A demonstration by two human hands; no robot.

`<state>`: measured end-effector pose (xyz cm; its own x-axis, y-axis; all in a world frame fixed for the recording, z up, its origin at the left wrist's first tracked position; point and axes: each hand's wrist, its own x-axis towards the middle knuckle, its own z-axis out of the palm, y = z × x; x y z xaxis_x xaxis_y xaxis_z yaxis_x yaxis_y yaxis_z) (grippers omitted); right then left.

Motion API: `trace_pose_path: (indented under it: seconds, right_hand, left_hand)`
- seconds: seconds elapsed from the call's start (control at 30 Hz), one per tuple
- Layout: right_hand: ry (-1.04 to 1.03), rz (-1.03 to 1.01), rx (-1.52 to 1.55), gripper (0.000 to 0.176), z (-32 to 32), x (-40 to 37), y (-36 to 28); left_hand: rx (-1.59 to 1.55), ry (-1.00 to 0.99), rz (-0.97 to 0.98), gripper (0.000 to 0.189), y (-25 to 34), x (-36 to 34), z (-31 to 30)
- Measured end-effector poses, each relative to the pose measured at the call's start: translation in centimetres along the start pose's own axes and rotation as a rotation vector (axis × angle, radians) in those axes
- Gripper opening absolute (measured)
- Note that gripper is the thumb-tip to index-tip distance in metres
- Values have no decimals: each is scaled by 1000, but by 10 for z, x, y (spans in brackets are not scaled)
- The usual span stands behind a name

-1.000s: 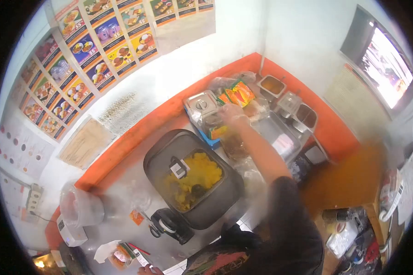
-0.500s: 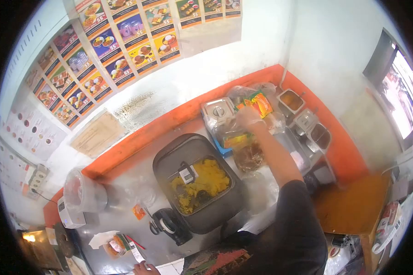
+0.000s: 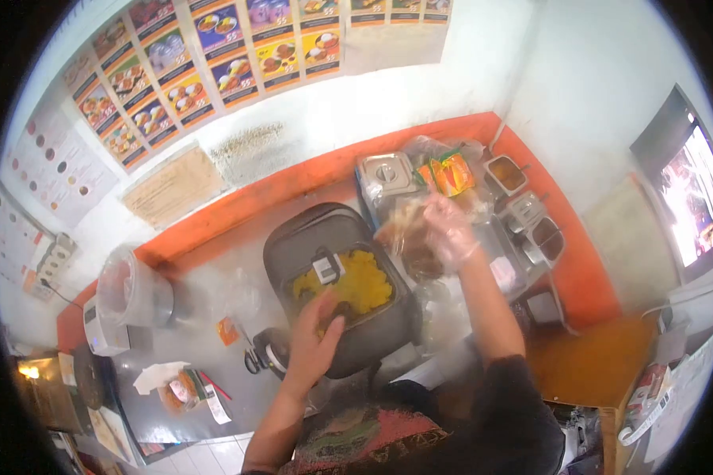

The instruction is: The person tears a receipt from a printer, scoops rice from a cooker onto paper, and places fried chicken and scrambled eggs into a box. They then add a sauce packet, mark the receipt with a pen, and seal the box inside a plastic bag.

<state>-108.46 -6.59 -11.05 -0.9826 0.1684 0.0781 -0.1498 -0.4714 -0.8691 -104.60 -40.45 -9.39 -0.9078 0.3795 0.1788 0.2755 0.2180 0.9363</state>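
At ctr of counter: L hand [image 3: 313,348], bare, lies palm-down on near corner of glass lid [image 3: 376,313]. Fingers are extended and close together, closed round nothing, prob. pressing to steady the lid rather than lift it. Lid knob [image 3: 325,267] sits apart from the fingertips, untouched. Lid covers a dark square electric pan [image 3: 293,237]. Yellow food [image 3: 364,281] shows through the glass, heaped toward the far side.

R hand [image 3: 451,231], in a thin clear glove (prob. for clean food contact), is raised above the counter, just right of the pan's far corner. Fingers look spread, but w/ motion blur I cannot tell whether they grasp anything. Clear bag w/ brownish contents [image 3: 408,237] lies just beside or under it; contact unclear.

Behind R hand, ranked along the orange wall band [image 3: 293,186], prob. for easy reach: lidded steel tin [image 3: 386,172], orange snack packets [image 3: 449,172], open sauce tins [image 3: 505,174].

L of pan on the steel counter [image 3: 206,277]: clear plastic tub [image 3: 131,289], w/ a small scale [image 3: 103,336] beside it, well apart from both hands. Menu posters [image 3: 214,55] on the wall above; lit screen [image 3: 693,198] at far R.
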Motion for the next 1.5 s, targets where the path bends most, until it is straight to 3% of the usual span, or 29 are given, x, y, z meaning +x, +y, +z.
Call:
trace_pose_path:
  seconds: [0.07, 0.17, 0.37, 0.5, 0.6, 0.77, 0.87, 1.0, 1.03, 1.1, 1.17, 1.27, 1.37, 1.4, 1.47, 1.5]
  right_hand:
    - [54, 140, 181, 22, 58, -32, 1]
    - [48, 108, 136, 19, 60, -56, 57]
    - [313, 18, 103, 17, 66, -93, 109]
    - [480, 0, 291, 19, 79, -104, 116]
    - [411, -10, 329, 20, 71, -107, 126]
    - [506, 19, 279, 21, 60, -111, 129]
    - [577, -67, 294, 22, 38, -113, 114]
    - [803, -139, 20, 22, 14, -145, 86]
    - [872, -74, 139, 20, -3, -155, 87]
    - [754, -241, 111, 21, -36, -187, 102]
    - [723, -333, 100, 25, -73, -225, 129]
    - [828, -319, 80, 26, -103, -272, 150]
    - [938, -214, 88, 26, -93, -303, 133]
    - [969, -179, 108, 25, -93, -311, 129]
    - [962, -175, -218, 21, -97, -312, 145]
    - [959, -157, -415, 18, -99, -309, 154]
  left_hand:
    - [-439, -1, -110, 34, 9, 15, 26]
    - [-732, -72, -396, 22, -21, 23, 40]
    - [-718, -33, -421, 3, -52, 5, 43]
    - [-836, 154, -415, 6, -53, -4, 39]
    - [-867, 214, -357, 7, -59, -4, 24]
    - [-896, 225, -334, 4, -55, -9, 8]
    - [-616, 117, -369, 8, -51, 6, 18]
    - [-277, -125, -19, 14, -31, 71, 56]
    - [-225, -159, 53, 15, -23, 93, 70]
    - [-176, -192, 52, 16, -14, 141, 102]
    - [-251, -171, 178, 17, -40, 197, 145]
    - [-10, -214, 196, 20, -68, 261, 183]
    - [285, -187, 317, 25, -93, 269, 195]
    - [230, -163, 332, 27, -99, 265, 201]
    - [133, -118, 339, 32, -71, 226, 184]
    - [78, -306, 191, 34, -54, 193, 171]
